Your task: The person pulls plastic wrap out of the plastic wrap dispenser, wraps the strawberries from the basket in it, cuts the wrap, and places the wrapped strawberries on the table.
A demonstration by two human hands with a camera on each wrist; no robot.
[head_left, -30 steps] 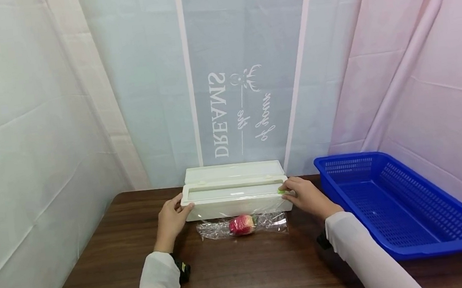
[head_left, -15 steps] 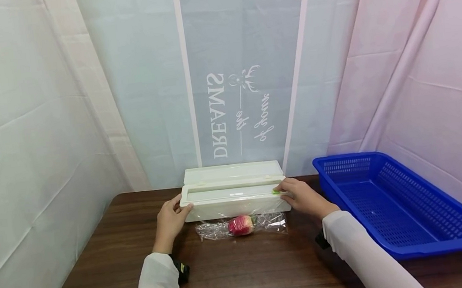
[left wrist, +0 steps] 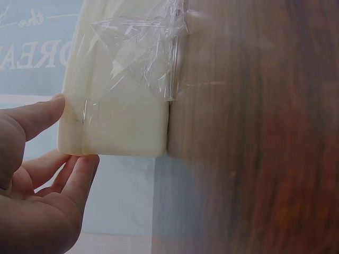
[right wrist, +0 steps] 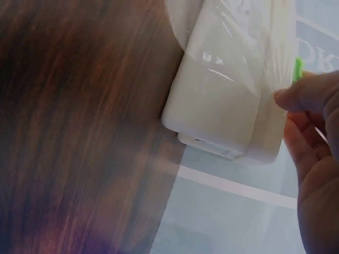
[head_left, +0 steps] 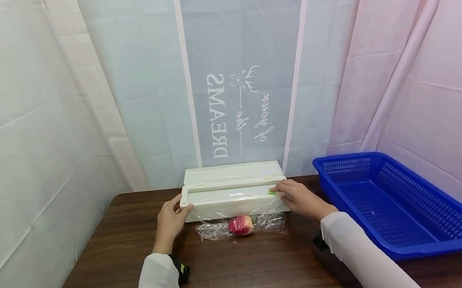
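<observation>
A long white cling film dispenser (head_left: 238, 207) stands at the back of the table with its lid raised. At its left end, my left hand (head_left: 172, 222) grips the corner, thumb on one face and fingers at the end in the left wrist view. My right hand (head_left: 303, 198) pinches a small green slide cutter (head_left: 271, 191) on the top edge, near the right end; in the right wrist view the cutter (right wrist: 298, 69) shows above the thumb. Clear cling film (head_left: 213, 230) hangs down the front and lies around a red and yellow apple (head_left: 241, 226) on the table.
A blue plastic basket (head_left: 397, 254) stands to the right of my right arm. The dark wooden table (head_left: 250, 275) meets a grey-blue printed cloth (head_left: 245, 42) behind the dispenser. Pale cloth walls rise on both sides.
My right hand has slid left along the dispenser's top edge with the green cutter. The left hand keeps its grip at the left end, and the apple lies where it was.
</observation>
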